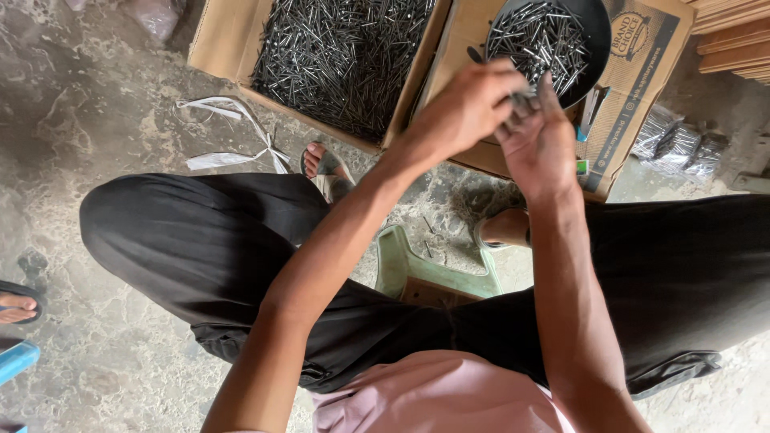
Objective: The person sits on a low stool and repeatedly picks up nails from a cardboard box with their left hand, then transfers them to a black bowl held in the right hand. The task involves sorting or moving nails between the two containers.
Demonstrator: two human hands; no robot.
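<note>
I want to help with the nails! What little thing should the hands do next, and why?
Probably even up the small bunch of nails pinched between the left hand and right hand. Both hands meet right at the round dark pan of loose nails, and the bunch looks uneven.

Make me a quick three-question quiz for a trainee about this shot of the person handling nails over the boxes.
1. True or false: the open cardboard box at upper left is full of dark nails.
2. Where do the left hand and right hand meet?
A. over the green stool
B. in front of the dark round pan
C. on the floor by the white strip
3. Fill in: the dark round pan rests on a closed cardboard ____.

Key
1. True.
2. B: both hands pinch a small bunch of nails at the pan's near edge.
3. Box.
</note>
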